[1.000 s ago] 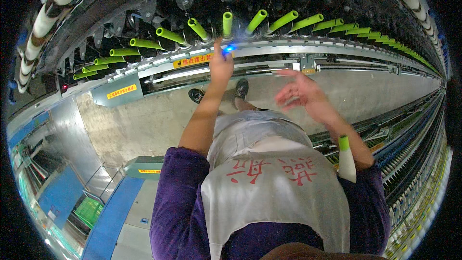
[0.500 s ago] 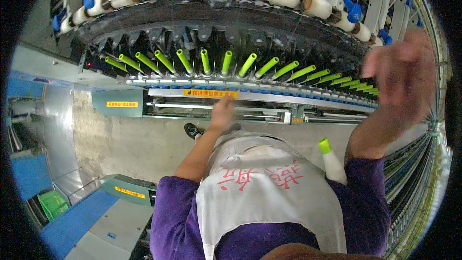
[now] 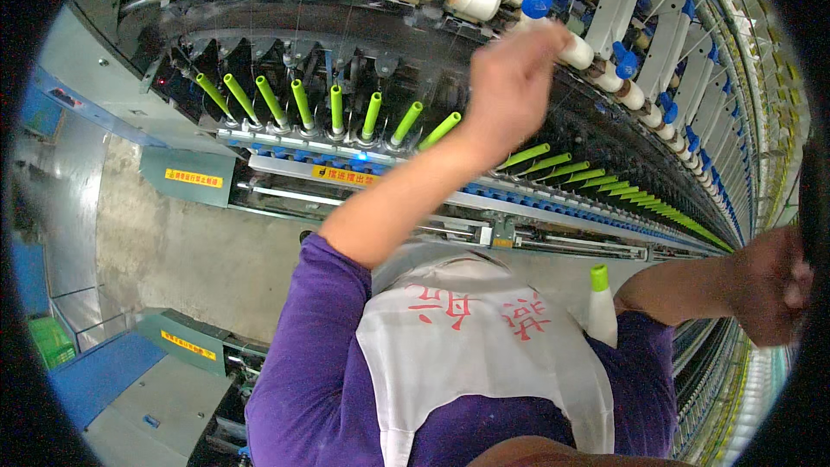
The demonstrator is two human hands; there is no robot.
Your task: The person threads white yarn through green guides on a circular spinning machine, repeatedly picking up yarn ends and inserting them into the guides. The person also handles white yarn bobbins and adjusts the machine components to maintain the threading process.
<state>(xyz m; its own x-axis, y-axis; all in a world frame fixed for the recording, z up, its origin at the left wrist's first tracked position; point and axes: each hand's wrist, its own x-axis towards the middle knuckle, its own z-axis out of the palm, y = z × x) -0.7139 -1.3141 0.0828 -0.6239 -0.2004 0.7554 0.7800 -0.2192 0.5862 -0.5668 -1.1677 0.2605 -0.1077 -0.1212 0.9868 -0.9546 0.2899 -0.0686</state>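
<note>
My left hand [image 3: 514, 78] is raised across the spinning machine, its fingers curled together beside a white roller [image 3: 577, 52] in the upper row. Whatever the fingers hold, if anything, is hidden. Below that forearm runs a row of bright green bobbin tubes [image 3: 336, 109], tilted upward on their spindles. My right hand [image 3: 772, 285] is held out at the far right, smeared and dark near the picture's rim, so its fingers are unclear. A white yarn bobbin with a green tip [image 3: 602, 307] sticks up at the right side of my apron [image 3: 484, 346].
Blue caps [image 3: 537, 0] sit between the white rollers. A metal rail [image 3: 363, 207] runs along the machine's front, above a concrete floor [image 3: 190, 242]. Grey-green machine housings [image 3: 186, 175] and a green basket [image 3: 50, 342] stand at left. Another machine row [image 3: 692, 398] lies at right.
My left hand has risen from the front rail to the upper rollers. My right hand has swung down and outward to the far right. The view has shifted rightward along the machine.
</note>
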